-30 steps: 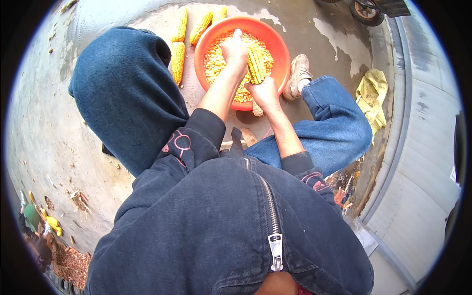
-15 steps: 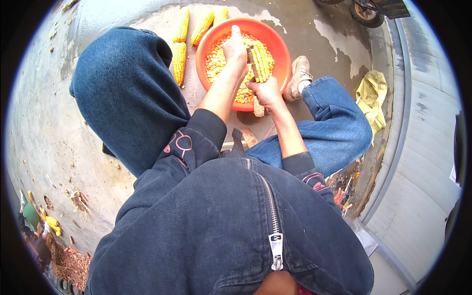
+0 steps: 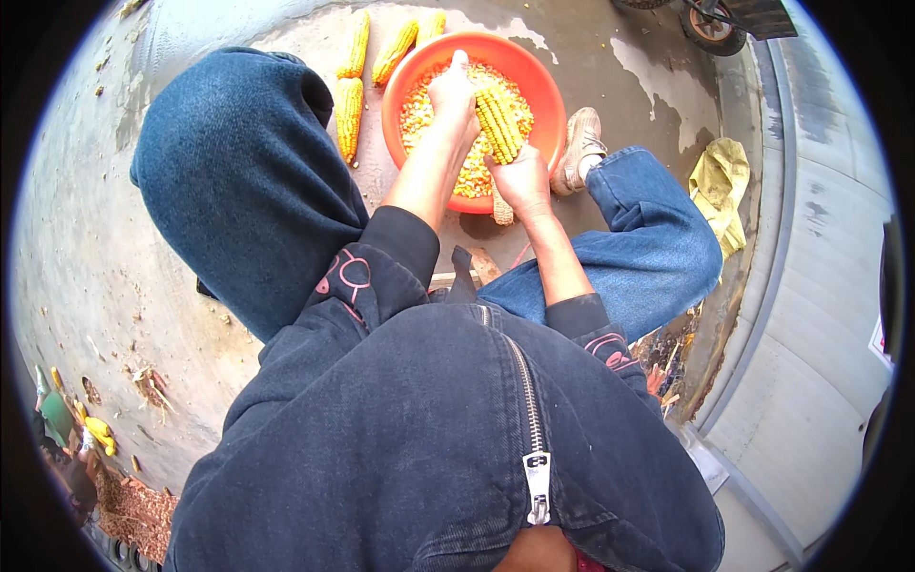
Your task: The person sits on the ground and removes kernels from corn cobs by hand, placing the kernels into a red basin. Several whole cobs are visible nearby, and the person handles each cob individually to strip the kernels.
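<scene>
A yellow corn cob (image 3: 498, 124), still bearing rows of kernels, is held at a slant over a red-orange basin (image 3: 550, 95). Around its lower end the fingers of my right hand (image 3: 522, 181) are closed. My left hand (image 3: 455, 98) is closed against the cob's upper end, its thumb pointing away from me; its fingers are partly hidden. Loose yellow kernels (image 3: 416, 107) cover the basin's bottom. Just below my right hand, a bare stripped cob (image 3: 501, 207) shows at the near rim.
Several full corn cobs (image 3: 349, 119) lie on the concrete left of the basin. My shoe (image 3: 581, 151) stands close to its right side. A yellowish sack (image 3: 720, 191) lies by the wall at right. A wheel (image 3: 713, 30) is at the far right. Another person (image 3: 71, 467) is at the lower left.
The corn cob has turned in my hands: the bare strip seen along its left side no longer shows, and kernel rows face up. Both hands have shifted only slightly.
</scene>
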